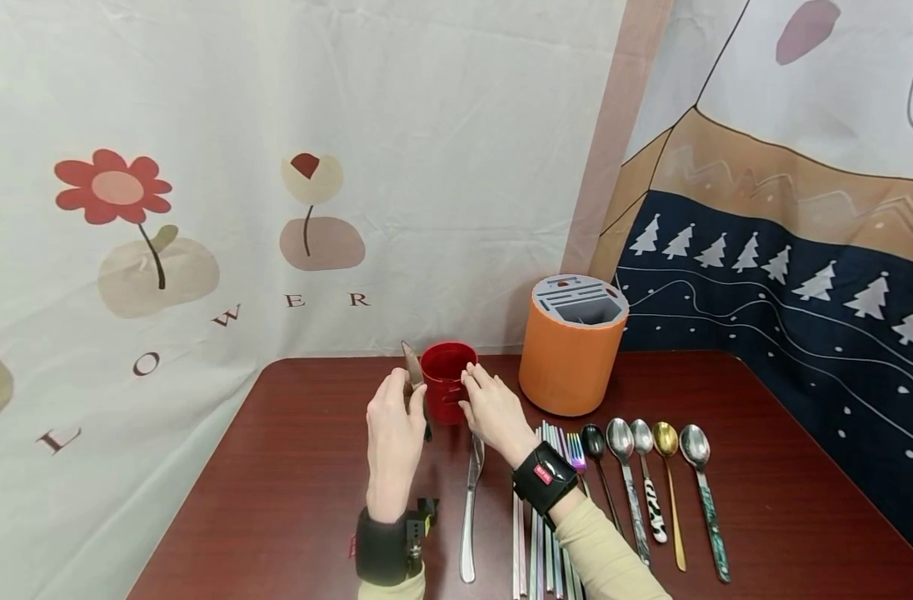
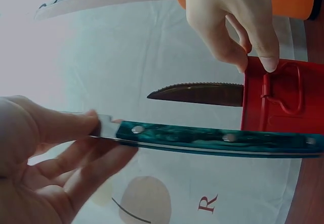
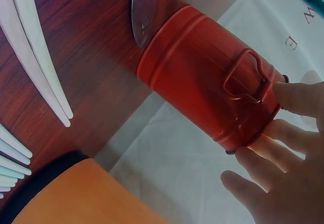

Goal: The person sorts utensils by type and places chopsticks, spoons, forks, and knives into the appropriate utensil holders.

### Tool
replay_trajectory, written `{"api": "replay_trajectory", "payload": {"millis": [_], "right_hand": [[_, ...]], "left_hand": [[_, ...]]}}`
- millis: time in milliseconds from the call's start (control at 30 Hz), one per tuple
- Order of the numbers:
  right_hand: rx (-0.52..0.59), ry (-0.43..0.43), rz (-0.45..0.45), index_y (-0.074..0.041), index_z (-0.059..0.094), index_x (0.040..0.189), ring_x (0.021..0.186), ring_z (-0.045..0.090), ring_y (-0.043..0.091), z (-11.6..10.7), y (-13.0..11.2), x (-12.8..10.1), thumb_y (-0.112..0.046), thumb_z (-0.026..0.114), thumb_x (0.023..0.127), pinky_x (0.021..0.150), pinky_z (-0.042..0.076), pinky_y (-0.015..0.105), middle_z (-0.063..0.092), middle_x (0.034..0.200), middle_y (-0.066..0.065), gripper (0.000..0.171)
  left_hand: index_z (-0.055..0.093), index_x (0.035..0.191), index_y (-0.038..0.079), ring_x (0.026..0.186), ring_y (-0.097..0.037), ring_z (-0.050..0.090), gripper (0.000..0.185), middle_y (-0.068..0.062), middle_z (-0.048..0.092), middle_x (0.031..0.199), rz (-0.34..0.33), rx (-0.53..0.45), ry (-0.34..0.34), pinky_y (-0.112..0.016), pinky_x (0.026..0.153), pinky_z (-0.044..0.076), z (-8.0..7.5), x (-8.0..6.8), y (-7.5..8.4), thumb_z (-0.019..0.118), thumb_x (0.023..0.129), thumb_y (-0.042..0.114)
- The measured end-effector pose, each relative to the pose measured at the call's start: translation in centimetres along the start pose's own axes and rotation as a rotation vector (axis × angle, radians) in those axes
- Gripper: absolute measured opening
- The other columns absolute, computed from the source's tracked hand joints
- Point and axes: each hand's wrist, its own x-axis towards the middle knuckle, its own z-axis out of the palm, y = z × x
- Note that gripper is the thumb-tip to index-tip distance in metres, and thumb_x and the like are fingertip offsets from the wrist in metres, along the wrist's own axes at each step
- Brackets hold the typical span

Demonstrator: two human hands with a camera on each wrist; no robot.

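Note:
My left hand (image 1: 396,450) pinches a knife (image 2: 217,138) where its blade meets the green marbled handle. The handle hangs down beside a red cup (image 1: 441,392) with a wire loop handle. My right hand (image 1: 497,417) holds that cup by its rim, the thumb close to the loop and the fingers spread round the edge. In the left wrist view a serrated blade (image 2: 197,93) shows at the cup's rim; whether it stands inside or behind, I cannot tell. A silver table knife (image 1: 468,525) lies in front of the cup.
An orange cutlery holder (image 1: 572,367) with a grey slotted top stands at the back right. Several chopsticks (image 1: 527,542), a rainbow-coloured fork (image 1: 576,452), a black spoon (image 1: 595,443), a gold spoon (image 1: 666,442) and several silver spoons lie to the right.

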Motion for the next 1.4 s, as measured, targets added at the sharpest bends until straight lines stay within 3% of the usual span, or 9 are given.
{"api": "replay_trajectory", "payload": {"millis": [300, 533, 700, 867, 1033, 1400], "right_hand": [[-0.008, -0.017, 0.004, -0.001, 0.057, 0.128, 0.126, 0.053, 0.025, 0.1, 0.1, 0.0, -0.022, 0.068, 0.087, 0.100, 0.047, 0.044, 0.055, 0.137, 0.014, 0.047], [-0.015, -0.010, -0.010, -0.002, 0.057, 0.128, 0.125, 0.053, 0.025, 0.0, 0.1, 0.0, -0.022, 0.067, 0.087, 0.099, 0.048, 0.043, 0.055, 0.136, 0.013, 0.047], [-0.013, 0.015, -0.019, -0.001, 0.058, 0.127, 0.123, 0.055, 0.027, 0.0, 0.1, 0.0, -0.021, 0.068, 0.087, 0.098, 0.048, 0.044, 0.057, 0.134, 0.014, 0.046], [-0.015, 0.037, -0.028, 0.000, 0.059, 0.124, 0.119, 0.057, 0.028, 0.1, 0.1, 0.0, -0.020, 0.070, 0.085, 0.095, 0.050, 0.045, 0.058, 0.131, 0.016, 0.046], [-0.007, 0.014, -0.012, -0.001, 0.058, 0.126, 0.122, 0.056, 0.027, 0.0, 0.0, 0.0, -0.021, 0.069, 0.086, 0.097, 0.049, 0.044, 0.057, 0.134, 0.015, 0.047], [-0.033, -0.012, -0.001, -0.002, 0.057, 0.129, 0.125, 0.054, 0.026, 0.0, 0.0, 0.0, -0.023, 0.067, 0.087, 0.099, 0.048, 0.043, 0.055, 0.137, 0.014, 0.047]], "left_hand": [[0.058, 0.087, -0.002, 0.068, -0.022, 0.058, 0.012, -0.013, 0.060, 0.079, 0.125, -0.064, 0.226, -0.036, 0.059, 0.051, 0.6, 0.2, -0.3, 0.068, 0.084, 0.002], [0.063, 0.088, -0.004, 0.073, -0.023, 0.064, 0.009, -0.014, 0.063, 0.083, 0.142, -0.181, 0.424, -0.014, 0.068, 0.052, 1.1, 0.5, -0.1, 0.069, 0.081, -0.004], [0.068, 0.091, -0.002, 0.074, -0.023, 0.066, 0.014, -0.014, 0.066, 0.084, 0.146, -0.282, 0.505, -0.009, 0.069, 0.050, 2.2, 0.6, -0.4, 0.070, 0.078, -0.008], [0.068, 0.094, -0.003, 0.077, -0.023, 0.067, 0.019, -0.014, 0.067, 0.088, 0.128, -0.385, 0.490, -0.011, 0.072, 0.052, 3.6, 0.4, -1.3, 0.071, 0.076, -0.010], [0.066, 0.095, -0.005, 0.081, -0.022, 0.066, 0.012, -0.017, 0.067, 0.089, 0.063, -0.467, 0.422, -0.012, 0.075, 0.052, 4.7, 0.2, -2.2, 0.067, 0.083, -0.004], [0.063, 0.097, -0.004, 0.088, -0.028, 0.065, 0.012, -0.017, 0.065, 0.093, -0.101, -0.487, 0.284, -0.013, 0.080, 0.051, 5.8, -0.5, -2.9, 0.065, 0.086, -0.001]]}}
